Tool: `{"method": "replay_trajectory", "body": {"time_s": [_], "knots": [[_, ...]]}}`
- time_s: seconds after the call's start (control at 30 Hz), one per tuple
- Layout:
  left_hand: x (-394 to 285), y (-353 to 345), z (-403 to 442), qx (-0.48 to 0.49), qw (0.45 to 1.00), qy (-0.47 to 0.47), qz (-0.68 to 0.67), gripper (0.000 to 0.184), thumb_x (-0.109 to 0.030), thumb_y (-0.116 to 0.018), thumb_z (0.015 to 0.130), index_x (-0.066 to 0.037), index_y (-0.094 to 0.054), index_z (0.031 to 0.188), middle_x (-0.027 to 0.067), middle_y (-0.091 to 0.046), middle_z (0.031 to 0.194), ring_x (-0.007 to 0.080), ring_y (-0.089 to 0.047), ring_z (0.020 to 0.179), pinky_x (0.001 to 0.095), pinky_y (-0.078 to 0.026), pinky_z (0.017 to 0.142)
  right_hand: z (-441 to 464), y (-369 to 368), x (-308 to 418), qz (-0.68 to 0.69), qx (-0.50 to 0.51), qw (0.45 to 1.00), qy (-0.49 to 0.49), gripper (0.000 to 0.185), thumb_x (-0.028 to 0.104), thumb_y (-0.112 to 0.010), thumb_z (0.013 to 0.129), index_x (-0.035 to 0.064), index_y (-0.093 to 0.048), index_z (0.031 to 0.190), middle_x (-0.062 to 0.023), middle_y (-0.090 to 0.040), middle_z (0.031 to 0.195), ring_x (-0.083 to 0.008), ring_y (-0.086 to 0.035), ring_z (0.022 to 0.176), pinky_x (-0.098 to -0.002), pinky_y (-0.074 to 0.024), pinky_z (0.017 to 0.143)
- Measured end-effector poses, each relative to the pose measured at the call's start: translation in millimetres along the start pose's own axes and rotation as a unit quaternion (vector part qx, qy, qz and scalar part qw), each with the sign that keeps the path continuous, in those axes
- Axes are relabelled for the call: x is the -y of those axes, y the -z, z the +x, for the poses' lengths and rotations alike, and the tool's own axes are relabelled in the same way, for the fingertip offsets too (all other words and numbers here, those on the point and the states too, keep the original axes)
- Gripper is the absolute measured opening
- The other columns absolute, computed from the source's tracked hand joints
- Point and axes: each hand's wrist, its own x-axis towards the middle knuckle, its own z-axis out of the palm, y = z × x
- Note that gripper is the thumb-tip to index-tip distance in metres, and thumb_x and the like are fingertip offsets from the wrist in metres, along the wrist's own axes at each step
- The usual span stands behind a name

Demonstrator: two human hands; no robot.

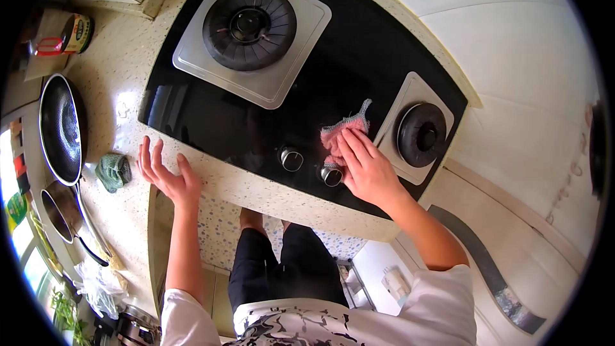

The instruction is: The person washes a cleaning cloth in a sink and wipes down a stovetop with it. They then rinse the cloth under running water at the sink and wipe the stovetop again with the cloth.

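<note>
My right hand [366,165] presses a pink and grey cloth [339,134] flat on the black glass stove top [224,118], fingers together on it. The cloth lies between the right burner plate and the knobs. One knob [331,175] is beside the cloth's lower end, and another knob [291,159] is to its left. Near the front left edge of the stove, my left hand [168,176] is raised over the counter with its fingers apart and nothing in it. A crumpled green cloth [114,172] lies on the counter to the left of that hand.
A large burner [249,28] is at the back left and a smaller one [421,134] at the right. Along the left counter [125,211] are a black frying pan [61,129], a small pot [59,211], a labelled jar [78,33] and a plastic bag [99,288].
</note>
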Motion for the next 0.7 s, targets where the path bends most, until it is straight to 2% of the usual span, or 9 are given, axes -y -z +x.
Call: {"method": "replay_trajectory", "body": {"time_s": [0.07,0.13,0.17,0.27,0.33,0.53,0.6,0.67,0.7], "knots": [[4,-11,2,-0.008,1.0,-0.008,-0.003,0.049,-0.019,-0.064,0.096,-0.007,-0.058,0.142,0.0201,-0.051,0.158,0.0399,-0.04,0.15,0.0576,-0.019,0.126,4,1,-20,-0.036,0.006,0.999,0.014,0.058,0.006,-0.069,0.086,-0.005,-0.06,0.142,-0.0205,-0.057,0.146,-0.0399,-0.058,0.134,-0.0473,-0.0512,0.112],[2,-15,1,-0.007,1.0,-0.017,0.01,0.049,-0.021,-0.064,0.096,-0.008,-0.058,0.142,0.0197,-0.05,0.159,0.0396,-0.038,0.151,0.0578,-0.018,0.126,29,8,-47,0.056,-0.055,0.992,-0.102,0.04,0.005,-0.065,0.096,0.0005,-0.065,0.136,-0.0199,-0.062,0.138,-0.039,-0.063,0.124,-0.0474,-0.0538,0.104],[2,-14,0,-0.004,1.0,-0.007,0.006,0.05,-0.022,-0.064,0.095,-0.009,-0.058,0.143,0.019,-0.048,0.16,0.0395,-0.037,0.151,0.0579,-0.018,0.126,43,-2,-85,-0.028,-0.142,0.989,-0.038,0.035,0.007,-0.064,0.1,0.002,-0.066,0.135,-0.0192,-0.065,0.133,-0.0395,-0.063,0.123,-0.0459,-0.0538,0.102],[4,-15,1,0.01,1.0,0.009,0.015,0.051,-0.021,-0.065,0.094,-0.009,-0.058,0.143,0.0184,-0.048,0.161,0.0401,-0.037,0.151,0.058,-0.018,0.126,95,19,-137,-0.107,-0.23,0.954,-0.162,0.032,0.007,-0.067,0.097,0.0051,-0.071,0.129,-0.0164,-0.065,0.116,-0.0388,-0.062,0.1,-0.0489,-0.0521,0.09],[3,-15,1,0.016,1.0,0.008,0.02,0.052,-0.02,-0.065,0.092,-0.009,-0.058,0.143,0.018,-0.048,0.16,0.0406,-0.038,0.15,0.0584,-0.018,0.126,109,18,-136,-0.099,-0.256,0.943,-0.186,0.031,0.006,-0.066,0.096,0.0049,-0.073,0.126,-0.0167,-0.065,0.114,-0.0393,-0.062,0.1,-0.0485,-0.052,0.089],[4,-16,1,0.02,1.0,0.012,0.016,0.05,-0.018,-0.065,0.091,-0.009,-0.06,0.14,0.0186,-0.05,0.158,0.0411,-0.039,0.149,0.0591,-0.02,0.126,56,-22,-11,0.088,-0.125,0.988,0.016,0.037,-0.002,-0.072,0.083,0.0037,-0.076,0.119,-0.0148,-0.065,0.114,-0.0352,-0.065,0.103,-0.0457,-0.0547,0.093],[4,-15,1,0.025,0.999,0.014,0.017,0.05,-0.017,-0.065,0.09,-0.009,-0.06,0.14,0.0189,-0.05,0.158,0.0413,-0.039,0.149,0.0593,-0.021,0.126,52,-17,4,0.121,-0.088,0.989,-0.005,0.035,-0.005,-0.072,0.081,0.0026,-0.077,0.115,-0.0138,-0.066,0.112,-0.0334,-0.066,0.103,-0.0439,-0.0555,0.092],[3,-15,2,0.026,0.999,0.015,0.017,0.05,-0.016,-0.066,0.09,-0.009,-0.06,0.139,0.019,-0.05,0.157,0.0415,-0.04,0.149,0.0595,-0.021,0.126,70,-8,-26,0.121,-0.121,0.984,-0.05,0.036,-0.006,-0.071,0.081,0.0036,-0.077,0.115,-0.013,-0.066,0.108,-0.0326,-0.066,0.103,-0.0425,-0.0555,0.091],[3,-15,2,0.025,0.999,0.015,0.016,0.05,-0.016,-0.066,0.089,-0.009,-0.06,0.139,0.019,-0.05,0.157,0.0416,-0.04,0.149,0.0596,-0.021,0.126,87,2,-48,0.058,-0.155,0.985,-0.05,0.028,-0.001,-0.07,0.087,0.0066,-0.077,0.113,-0.0124,-0.066,0.102,-0.033,-0.065,0.096,-0.0435,-0.0541,0.083]]}}
